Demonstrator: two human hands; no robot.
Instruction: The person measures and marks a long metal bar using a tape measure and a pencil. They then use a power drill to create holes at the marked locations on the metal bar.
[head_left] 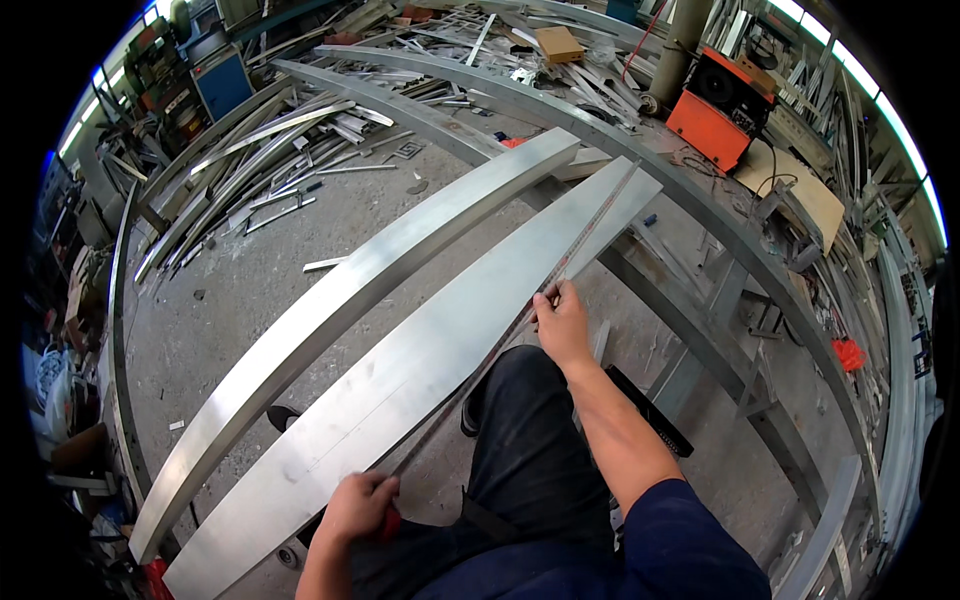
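Observation:
A long flat silvery metal piece (400,372) with a tapered far end lies slantwise in front of me. Along its right side and over its far end runs the thin blade of a tape measure (594,222). My right hand (565,322) pinches this blade at the piece's right edge, fingers closed. Lower left, beside the near part of the same edge, my left hand (357,507) is closed around the red tape measure case, mostly hidden by the fingers. A thick box-section metal bar (335,305) lies to the left, roughly alongside the flat piece.
Long metal rails (700,205) run under and beyond the pieces. Loose metal strips (270,150) are heaped at far left, with more scrap at the back around a cardboard box (558,45). An orange machine (712,112) stands at far right by a post (685,45).

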